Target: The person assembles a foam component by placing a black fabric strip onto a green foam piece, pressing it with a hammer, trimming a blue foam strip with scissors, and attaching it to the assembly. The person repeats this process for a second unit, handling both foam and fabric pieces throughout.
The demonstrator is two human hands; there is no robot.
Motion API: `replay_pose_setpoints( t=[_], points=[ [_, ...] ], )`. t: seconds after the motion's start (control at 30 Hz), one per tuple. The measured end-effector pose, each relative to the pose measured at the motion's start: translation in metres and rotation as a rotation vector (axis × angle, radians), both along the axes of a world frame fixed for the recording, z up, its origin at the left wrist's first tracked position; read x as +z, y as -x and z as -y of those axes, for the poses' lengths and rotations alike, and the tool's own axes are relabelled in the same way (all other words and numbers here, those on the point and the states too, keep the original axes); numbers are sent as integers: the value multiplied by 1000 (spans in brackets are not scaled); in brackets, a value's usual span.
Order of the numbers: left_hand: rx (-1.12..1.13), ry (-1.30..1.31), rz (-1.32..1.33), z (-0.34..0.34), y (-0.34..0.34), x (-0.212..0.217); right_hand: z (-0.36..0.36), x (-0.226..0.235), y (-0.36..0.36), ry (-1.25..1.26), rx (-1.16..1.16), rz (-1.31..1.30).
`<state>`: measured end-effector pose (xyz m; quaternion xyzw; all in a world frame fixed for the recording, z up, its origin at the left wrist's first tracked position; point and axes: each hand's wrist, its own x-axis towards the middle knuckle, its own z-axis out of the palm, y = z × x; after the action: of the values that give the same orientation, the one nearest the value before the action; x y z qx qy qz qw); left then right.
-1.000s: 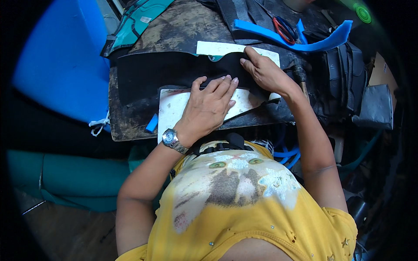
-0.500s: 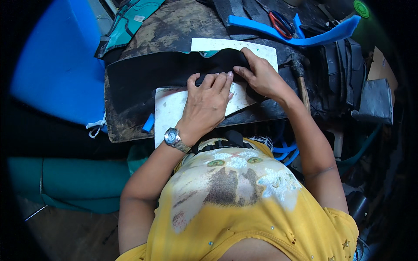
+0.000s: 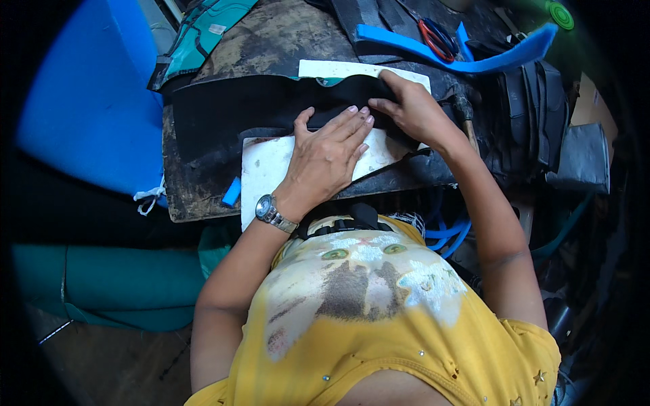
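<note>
Where hands [image 3: 365, 135] press black fabric [image 3: 250, 108]: stained, perhaps wooden worktable [image 3: 271, 40].

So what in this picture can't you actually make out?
- Head view: the black fabric under the left hand and right hand is covered by them.
- The white sheet: its near end is hidden by the forearm.
- The red-handled scissors: blades too small to tell.
- The blue foam fades into the dark rim.
</note>
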<state>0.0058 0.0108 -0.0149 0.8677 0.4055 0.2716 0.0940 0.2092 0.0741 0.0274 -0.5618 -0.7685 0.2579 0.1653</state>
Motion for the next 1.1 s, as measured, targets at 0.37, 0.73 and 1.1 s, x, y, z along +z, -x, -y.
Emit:
replay_pose_setpoints(
  t=[0.37, 0.73, 1.1],
  points=[
    [-13, 127, 13, -1, 3, 3, 47, 4, -27, 346, -243, -720],
    [-4, 145, -72, 0, 2, 5, 45, -3, 3, 57, -317, -464],
    [116, 16, -108, 5, -13, 4, 21, -9, 1, 47, -237, -228]
  ],
)
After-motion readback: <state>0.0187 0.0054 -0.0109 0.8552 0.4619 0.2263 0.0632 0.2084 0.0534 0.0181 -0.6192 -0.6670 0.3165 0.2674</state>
